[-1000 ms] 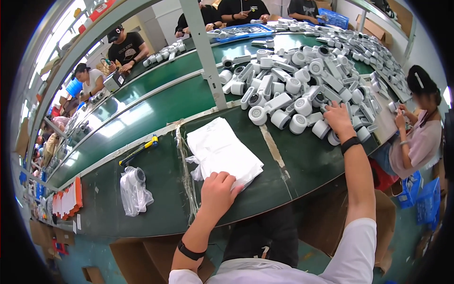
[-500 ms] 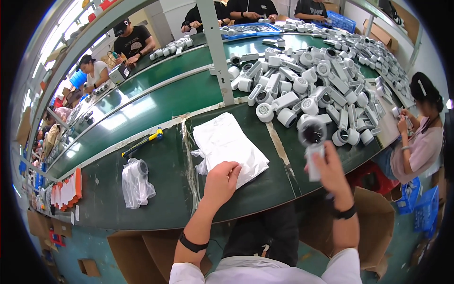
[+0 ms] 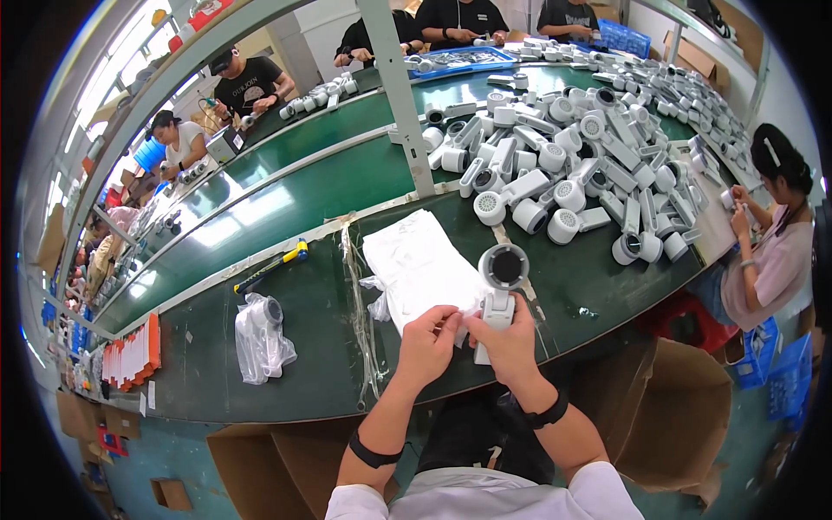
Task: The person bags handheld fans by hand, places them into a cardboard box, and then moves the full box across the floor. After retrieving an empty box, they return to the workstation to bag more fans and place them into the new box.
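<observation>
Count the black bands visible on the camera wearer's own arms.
2: one black band well behind the left hand, partway up its forearm; a second black band just behind the right hand. The white sleeves could hide more.

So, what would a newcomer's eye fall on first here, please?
Probably the large heap of grey-white devices on the right side of the green table. Next, a single device in the right hand, near the white stack lying closer to the table's middle.
</observation>
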Demonstrator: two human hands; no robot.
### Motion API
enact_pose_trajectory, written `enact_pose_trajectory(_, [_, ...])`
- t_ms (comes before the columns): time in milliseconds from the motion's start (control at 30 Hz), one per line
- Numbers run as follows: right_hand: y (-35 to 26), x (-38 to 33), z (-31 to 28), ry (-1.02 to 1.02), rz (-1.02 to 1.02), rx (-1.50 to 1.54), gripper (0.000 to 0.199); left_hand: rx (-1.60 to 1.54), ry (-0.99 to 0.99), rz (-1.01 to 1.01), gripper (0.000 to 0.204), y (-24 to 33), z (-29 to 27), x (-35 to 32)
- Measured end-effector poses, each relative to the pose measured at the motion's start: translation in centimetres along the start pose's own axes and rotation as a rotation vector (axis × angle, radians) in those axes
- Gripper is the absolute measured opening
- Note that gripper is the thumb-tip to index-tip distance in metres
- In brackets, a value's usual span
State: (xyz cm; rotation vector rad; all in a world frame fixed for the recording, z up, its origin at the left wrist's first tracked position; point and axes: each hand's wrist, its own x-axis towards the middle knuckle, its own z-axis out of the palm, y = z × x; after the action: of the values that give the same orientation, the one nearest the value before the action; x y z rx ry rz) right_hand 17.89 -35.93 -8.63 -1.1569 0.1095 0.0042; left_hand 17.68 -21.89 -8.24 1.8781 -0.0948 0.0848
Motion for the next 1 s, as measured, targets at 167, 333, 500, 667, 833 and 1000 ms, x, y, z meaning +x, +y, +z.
enact_pose_trajectory(167, [-0.1, 0.0, -0.5, 0.138, -0.080, -0.002, 0.041, -0.372, 0.066, -0.101, 0.017, -0.6, -0.5, 0.2])
enact_pose_trajectory(333, [0.8, -0.5, -1.0, 0.167, -0.118, -0.098, 0.040, -0.901, 0.134, -0.303, 0.024, -0.4, -1.3, 0.7])
enact_pose_trajectory(500, [1.1, -0.9, -0.8, 0.160, -0.106, -0.097, 0.040, -0.569, 0.093, -0.213, 0.025, 0.0, -0.5, 0.0])
enact_pose_trajectory(667, [1.3, -1.1, -1.6, 0.170, -0.171, -0.265, 0.042, -0.364, 0.222, -0.089, 0.017, -0.5, 0.4, 0.3])
enact_pose_trajectory(833, [-0.3, -1.7, -1.1, 0.094, -0.246, -0.615, 0.054, -0.308, 0.044, -0.119, 0.019, -0.1, 0.9, 0.1])
enact_pose_trajectory(1000, [0.3, 0.3, -2.2, 0.158, -0.297, -0.485, 0.043, -0.308, 0.041, -0.109, 0.021, -0.2, 0.7, 0.2])
